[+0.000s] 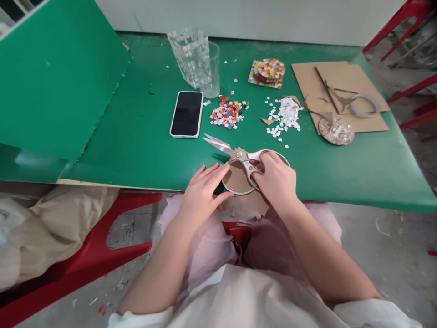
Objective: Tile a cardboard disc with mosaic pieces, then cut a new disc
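Head view: at the near edge of the green tabletop [341, 168], the right hand [276, 180] grips the handles of the scissors [223, 146], whose blades are parted and point left. The left hand [203, 191] holds the cardboard piece [237, 178] beneath them between fingers and thumb. A phone [186, 114] lies beyond.

Green table [143, 136], red chairs [403, 18], white wall [259, 18], speckled concrete floor [392, 237]
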Demonstrator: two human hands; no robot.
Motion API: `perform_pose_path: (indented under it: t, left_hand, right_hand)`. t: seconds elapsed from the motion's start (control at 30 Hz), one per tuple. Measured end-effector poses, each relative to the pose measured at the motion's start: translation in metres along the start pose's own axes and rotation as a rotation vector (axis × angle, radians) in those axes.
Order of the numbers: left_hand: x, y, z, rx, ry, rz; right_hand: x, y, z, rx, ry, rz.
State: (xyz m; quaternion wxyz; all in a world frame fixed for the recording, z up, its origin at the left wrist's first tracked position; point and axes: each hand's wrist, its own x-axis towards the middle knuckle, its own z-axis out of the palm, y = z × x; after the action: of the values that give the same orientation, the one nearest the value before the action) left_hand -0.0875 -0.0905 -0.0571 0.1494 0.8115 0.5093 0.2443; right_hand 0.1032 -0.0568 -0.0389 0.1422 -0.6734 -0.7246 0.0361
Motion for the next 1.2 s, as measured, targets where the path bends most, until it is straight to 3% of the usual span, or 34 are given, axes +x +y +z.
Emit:
perform_pose_path:
  t: [0.2, 0.4, 0.57, 0.77, 0.93, 1.07, 1.13, 1.2]
  left_hand:
    - [0.000, 0.002, -0.001, 0.028, -0.012, -0.017]
    - [0.000, -0.004, 0.002, 0.073, 0.029, 0.058]
    - [0.001, -0.002, -0.002, 0.095, 0.004, 0.075]
    - [0.001, -0.002, -0.001, 0.117, -0.013, 0.094]
    - [-0.001, -0.008, 0.003, 0.043, 0.029, 0.110]
    - [-0.004, -0.002, -0.003, -0.245, 0.018, -0.024]
    - [-0.004, 0.008, -0.004, -0.517, 0.051, -0.218]
    - [-0.003, 0.022, -0.002, -0.814, 0.191, -0.465]
  right_hand:
    - [-0.001, 0.000, 0.003, -0.022, 0.023, -0.002]
    - [0.002, 0.002, -0.001, 0.020, -0.005, -0.005]
    - [0.018, 0.007, -0.008, 0.133, -0.130, 0.014]
    - [0.048, 0.017, -0.011, 0.300, -0.420, 0.071]
    - [0.057, 0.023, -0.015, 0.386, -0.508, 0.058]
    - [0.048, 0.025, -0.021, 0.545, -0.530, 0.114]
    - [0.040, 0.027, -0.023, 0.636, -0.475, 0.145]
    - [0.031, 0.030, -0.024, 0.774, -0.366, 0.187]
